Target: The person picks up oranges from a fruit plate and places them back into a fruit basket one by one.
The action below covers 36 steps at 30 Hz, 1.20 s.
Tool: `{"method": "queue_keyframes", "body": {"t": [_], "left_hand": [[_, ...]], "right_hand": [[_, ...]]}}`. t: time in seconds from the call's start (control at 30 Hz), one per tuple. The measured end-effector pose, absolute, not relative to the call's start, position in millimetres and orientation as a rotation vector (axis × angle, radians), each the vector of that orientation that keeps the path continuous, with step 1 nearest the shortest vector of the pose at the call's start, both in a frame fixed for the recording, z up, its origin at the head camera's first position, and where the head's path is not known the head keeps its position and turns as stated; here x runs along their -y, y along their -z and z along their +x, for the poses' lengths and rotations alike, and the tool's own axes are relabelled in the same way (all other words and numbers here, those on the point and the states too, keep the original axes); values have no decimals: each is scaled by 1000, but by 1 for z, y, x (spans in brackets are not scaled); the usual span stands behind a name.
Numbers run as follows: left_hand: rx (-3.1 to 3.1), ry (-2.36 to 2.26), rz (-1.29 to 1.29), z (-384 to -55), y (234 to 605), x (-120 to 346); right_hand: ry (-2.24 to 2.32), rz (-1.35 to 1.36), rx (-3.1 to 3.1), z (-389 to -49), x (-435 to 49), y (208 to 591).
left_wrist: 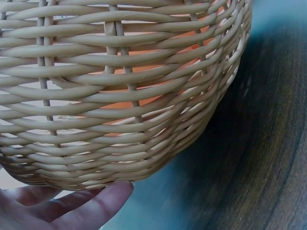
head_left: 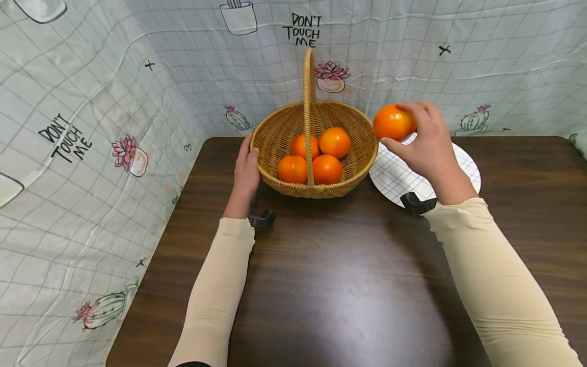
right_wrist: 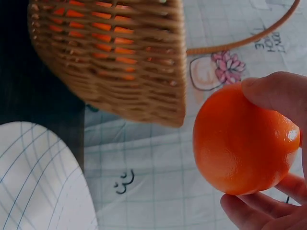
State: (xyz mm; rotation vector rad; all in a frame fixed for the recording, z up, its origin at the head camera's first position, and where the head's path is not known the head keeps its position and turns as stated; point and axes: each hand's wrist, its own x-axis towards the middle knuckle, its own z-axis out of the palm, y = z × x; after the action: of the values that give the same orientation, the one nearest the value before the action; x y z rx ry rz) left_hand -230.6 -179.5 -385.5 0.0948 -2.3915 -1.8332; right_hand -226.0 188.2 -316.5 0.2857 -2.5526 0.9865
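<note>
In the head view, a wicker basket [head_left: 316, 191] with a tall arched handle [head_left: 308, 76] holds several oranges, such as one orange [head_left: 335, 142] at the right inside. My left hand [head_left: 246, 168] rests against the basket's left side near the rim. Its extended fingers [left_wrist: 91, 211] touch the woven wall in the left wrist view. My right hand [head_left: 428, 137] grips another orange [head_left: 393, 122] between thumb and fingers, just right of the basket's rim. That orange [right_wrist: 244, 143] hangs in the air, apart from the basket [right_wrist: 144, 96] in the right wrist view.
A round white plate [head_left: 390, 176] with a blue grid pattern lies on the dark wooden table [head_left: 321, 285], below my right hand. Behind and to the left hangs a white gridded cloth [head_left: 183, 46] with cactus drawings, close behind the basket.
</note>
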Motion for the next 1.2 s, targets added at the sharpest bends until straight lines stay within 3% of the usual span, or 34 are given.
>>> {"method": "queue_keyframes", "body": {"t": [0.3, 0.53, 1.2], "left_hand": [[2397, 1844, 114, -230, 384, 179], [2409, 1846, 111, -207, 352, 168], [2387, 1864, 97, -221, 369, 175]], "right_hand": [[-988, 423, 2513, -224, -176, 312], [-971, 491, 2509, -222, -168, 307], [-943, 592, 2590, -221, -152, 309]]}}
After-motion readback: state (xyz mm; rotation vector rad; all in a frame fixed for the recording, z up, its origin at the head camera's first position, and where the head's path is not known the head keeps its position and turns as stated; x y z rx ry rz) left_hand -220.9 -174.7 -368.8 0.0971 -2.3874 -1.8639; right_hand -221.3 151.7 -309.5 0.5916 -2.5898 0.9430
